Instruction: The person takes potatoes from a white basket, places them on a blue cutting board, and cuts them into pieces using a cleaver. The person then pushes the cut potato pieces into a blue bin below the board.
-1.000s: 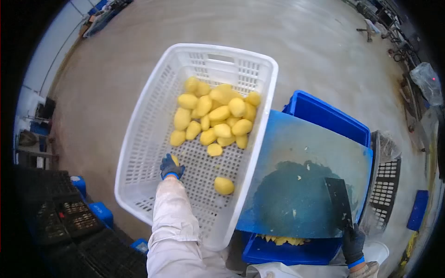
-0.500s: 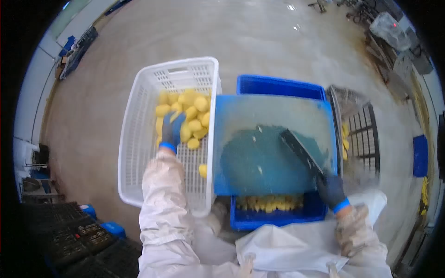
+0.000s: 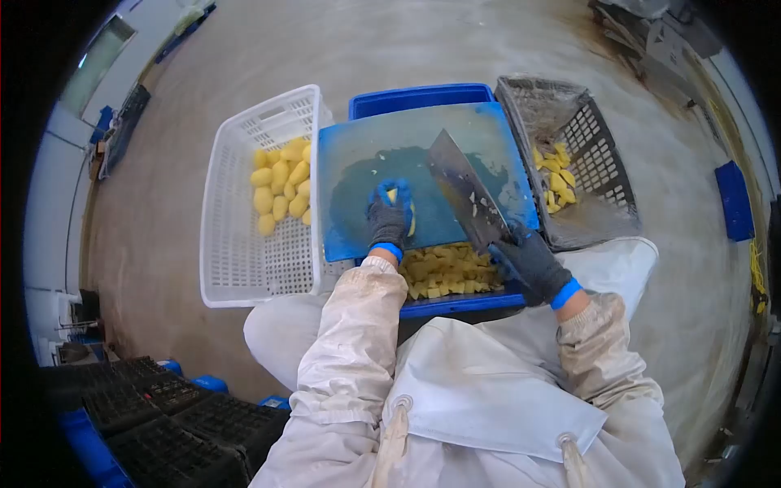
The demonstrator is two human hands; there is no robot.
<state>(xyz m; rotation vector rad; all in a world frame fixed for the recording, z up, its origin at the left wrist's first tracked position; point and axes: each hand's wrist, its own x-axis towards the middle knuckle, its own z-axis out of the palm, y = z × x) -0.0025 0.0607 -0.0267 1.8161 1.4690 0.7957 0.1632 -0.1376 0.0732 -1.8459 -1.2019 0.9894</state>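
Observation:
My left hand [image 3: 389, 220], in a dark glove with blue fingertips, is closed around a peeled potato [image 3: 393, 195] on the blue cutting board [image 3: 366, 142]. Most of that potato is hidden by the fingers. My right hand [image 3: 530, 262], gloved as well, grips a cleaver [image 3: 465, 187] at its handle end. Its broad blade is tilted over the right side of the board, apart from the left hand, with bits of potato stuck to it. Below the board's near edge, potato chunks [image 3: 451, 272] fill a blue tub [image 3: 464, 306].
Whole peeled potatoes [image 3: 281, 180] lie in a white basket [image 3: 210, 195] on the left. To the right, a plastic-lined dark crate [image 3: 606, 163] holds yellow potato pieces [image 3: 560, 180]. Another blue tub [image 3: 419, 99] shows behind the board. Black crates [image 3: 163, 423] stand at lower left.
My left hand has moved from the white basket to the board with a potato in it. The cleaver has been raised and its blade turned. The view has shifted.

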